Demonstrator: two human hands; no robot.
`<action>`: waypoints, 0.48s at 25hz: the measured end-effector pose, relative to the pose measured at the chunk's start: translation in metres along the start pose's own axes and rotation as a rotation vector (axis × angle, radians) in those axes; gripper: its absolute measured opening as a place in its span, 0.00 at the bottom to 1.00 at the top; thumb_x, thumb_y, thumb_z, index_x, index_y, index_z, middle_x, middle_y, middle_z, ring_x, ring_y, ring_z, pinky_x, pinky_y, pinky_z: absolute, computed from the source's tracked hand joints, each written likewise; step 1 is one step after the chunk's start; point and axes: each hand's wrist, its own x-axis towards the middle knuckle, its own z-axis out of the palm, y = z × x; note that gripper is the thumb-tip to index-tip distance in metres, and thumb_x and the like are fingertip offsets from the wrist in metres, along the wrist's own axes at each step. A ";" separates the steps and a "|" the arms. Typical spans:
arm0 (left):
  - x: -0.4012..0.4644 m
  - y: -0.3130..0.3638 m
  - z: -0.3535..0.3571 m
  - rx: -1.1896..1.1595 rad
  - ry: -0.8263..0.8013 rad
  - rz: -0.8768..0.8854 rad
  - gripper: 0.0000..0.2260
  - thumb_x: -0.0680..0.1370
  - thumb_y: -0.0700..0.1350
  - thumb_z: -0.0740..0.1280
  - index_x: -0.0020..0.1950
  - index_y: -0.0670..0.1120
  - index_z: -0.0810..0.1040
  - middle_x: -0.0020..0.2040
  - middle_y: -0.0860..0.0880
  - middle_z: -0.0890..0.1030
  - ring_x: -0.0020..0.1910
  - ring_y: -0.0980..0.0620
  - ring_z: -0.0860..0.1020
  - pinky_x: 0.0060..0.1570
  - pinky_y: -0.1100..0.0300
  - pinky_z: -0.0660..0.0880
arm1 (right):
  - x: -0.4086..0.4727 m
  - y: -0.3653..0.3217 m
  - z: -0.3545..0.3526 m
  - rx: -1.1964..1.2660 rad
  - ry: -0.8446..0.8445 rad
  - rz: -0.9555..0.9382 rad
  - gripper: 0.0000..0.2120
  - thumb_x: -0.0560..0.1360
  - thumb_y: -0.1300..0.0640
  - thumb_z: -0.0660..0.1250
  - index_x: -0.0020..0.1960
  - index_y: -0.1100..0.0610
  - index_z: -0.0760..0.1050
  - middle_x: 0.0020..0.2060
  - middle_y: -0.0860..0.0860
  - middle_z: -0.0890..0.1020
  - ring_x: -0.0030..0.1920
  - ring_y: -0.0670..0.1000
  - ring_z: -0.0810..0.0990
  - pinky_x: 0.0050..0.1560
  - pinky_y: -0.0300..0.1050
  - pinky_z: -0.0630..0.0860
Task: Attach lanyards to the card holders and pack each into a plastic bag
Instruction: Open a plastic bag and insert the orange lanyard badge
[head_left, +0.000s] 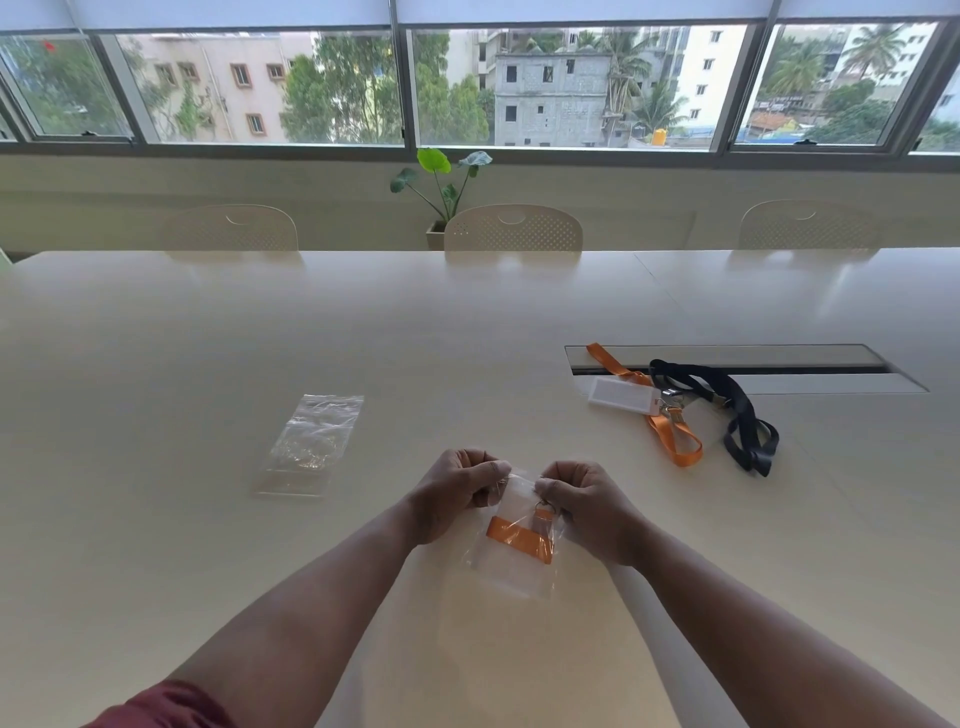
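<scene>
A clear plastic bag (511, 540) holding a folded orange lanyard (521, 535) with a metal ring clip is held just above the near part of the pale cream table (208, 338), its top edge pinched on one side by the left hand (457, 491) and on the other by the right hand (587, 506), both with fingers curled. To the left lies an empty clear plastic bag (311, 444) flat on the table. Farther right, by the grey cable hatch (779, 358), a white card holder (621, 396) clipped to a second orange lanyard (672, 436) lies touching a black lanyard (737, 410).

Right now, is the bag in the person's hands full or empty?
Full: an orange lanyard shows through the clear plastic bag while both hands pinch its top.
</scene>
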 end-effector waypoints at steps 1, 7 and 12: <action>0.001 0.000 0.000 0.000 -0.006 -0.008 0.09 0.76 0.48 0.72 0.42 0.43 0.82 0.38 0.43 0.78 0.37 0.49 0.75 0.42 0.57 0.74 | 0.000 0.000 0.001 0.005 0.002 -0.002 0.06 0.82 0.65 0.64 0.50 0.68 0.76 0.38 0.59 0.77 0.37 0.54 0.76 0.43 0.48 0.76; 0.003 -0.001 -0.002 -0.005 -0.015 -0.004 0.06 0.74 0.43 0.74 0.39 0.42 0.82 0.35 0.44 0.79 0.34 0.51 0.75 0.38 0.61 0.75 | -0.001 -0.001 0.001 0.018 -0.002 -0.016 0.05 0.81 0.67 0.63 0.50 0.69 0.75 0.38 0.59 0.75 0.36 0.54 0.74 0.41 0.46 0.75; 0.004 -0.002 -0.006 -0.017 -0.029 -0.026 0.07 0.78 0.40 0.72 0.39 0.44 0.83 0.36 0.45 0.80 0.35 0.52 0.76 0.38 0.62 0.75 | 0.000 0.000 -0.002 -0.011 -0.022 -0.003 0.06 0.81 0.65 0.64 0.49 0.67 0.76 0.37 0.59 0.77 0.36 0.52 0.76 0.41 0.45 0.77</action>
